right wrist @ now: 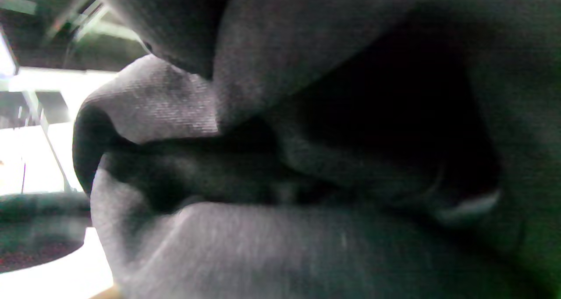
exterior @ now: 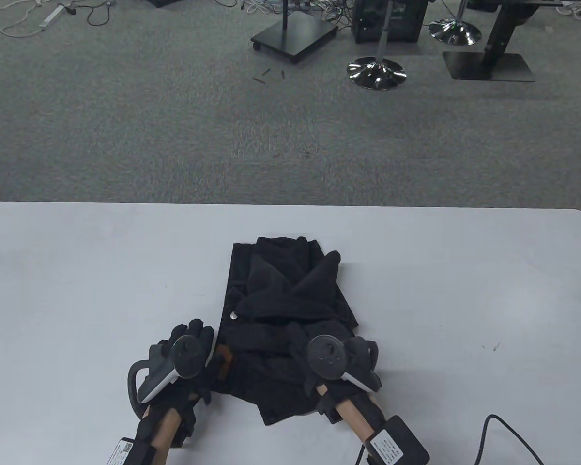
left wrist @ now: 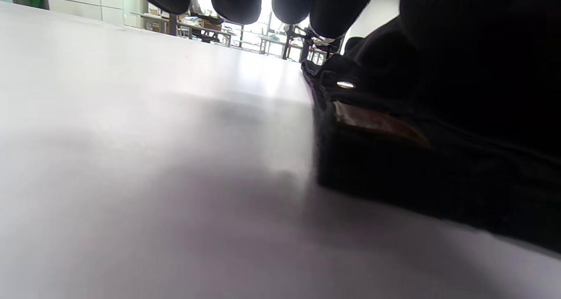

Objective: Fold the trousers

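Note:
The black trousers (exterior: 281, 295) lie in a rumpled bundle on the white table (exterior: 77, 271), near the front middle. A silver button (exterior: 233, 316) and a brown patch (exterior: 222, 358) show at their left edge. My left hand (exterior: 198, 339) is beside that edge with fingers spread; in the left wrist view its fingertips (left wrist: 236, 1) hang above the table next to the trousers (left wrist: 438, 158). My right hand (exterior: 348, 356) lies on the near right part of the trousers. Dark cloth (right wrist: 307, 246) fills the right wrist view, so its fingers are hidden.
A black cable (exterior: 508, 436) curls on the table at the near right corner. The table's far edge (exterior: 290, 204) runs across the middle of the table view. Beyond it is grey carpet with stand bases (exterior: 376, 72).

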Available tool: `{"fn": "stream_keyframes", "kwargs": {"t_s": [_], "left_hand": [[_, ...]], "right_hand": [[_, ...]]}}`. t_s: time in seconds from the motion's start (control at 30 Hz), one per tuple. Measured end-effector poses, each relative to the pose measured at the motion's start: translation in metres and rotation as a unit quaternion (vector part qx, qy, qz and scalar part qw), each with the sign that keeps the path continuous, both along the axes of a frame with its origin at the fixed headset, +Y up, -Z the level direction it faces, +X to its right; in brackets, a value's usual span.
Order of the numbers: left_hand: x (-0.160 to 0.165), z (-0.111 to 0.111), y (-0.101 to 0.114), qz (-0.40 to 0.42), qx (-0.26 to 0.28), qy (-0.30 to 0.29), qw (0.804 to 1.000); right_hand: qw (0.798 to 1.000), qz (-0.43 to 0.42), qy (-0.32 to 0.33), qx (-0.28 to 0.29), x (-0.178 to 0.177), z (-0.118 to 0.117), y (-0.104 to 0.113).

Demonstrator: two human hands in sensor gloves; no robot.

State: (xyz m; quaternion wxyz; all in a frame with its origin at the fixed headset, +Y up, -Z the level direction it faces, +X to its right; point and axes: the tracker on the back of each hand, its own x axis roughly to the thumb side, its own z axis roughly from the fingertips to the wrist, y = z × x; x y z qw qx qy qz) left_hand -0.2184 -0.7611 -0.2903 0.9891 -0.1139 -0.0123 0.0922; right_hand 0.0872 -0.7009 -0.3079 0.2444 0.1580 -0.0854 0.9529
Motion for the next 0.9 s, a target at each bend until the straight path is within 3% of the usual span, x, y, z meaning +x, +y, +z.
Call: {"fn": "stream_keyframes", "kwargs": {"t_s": [0.17,0.33,0.57,0.9], "left_hand": [[0.026,0.002,-0.005,-0.010,-0.023,-0.049,0.998],[0.052,0.004,-0.020,-0.056,-0.069,-0.094,0.992],[0.048,0.003,-0.013,-0.096,-0.067,-0.065,0.991],[-0.002,0.000,-0.001,-0.075,-0.113,0.037,0.990]], "right_hand": [[0.983,-0.161,-0.083,-0.031,0.062,-0.015,0.005],[0.961,-0.222,-0.155,-0.049,0.109,-0.024,-0.004],[0.935,-0.263,-0.232,-0.050,0.154,-0.026,-0.012],[0.918,-0.282,-0.278,-0.038,0.180,-0.024,-0.013]]}}
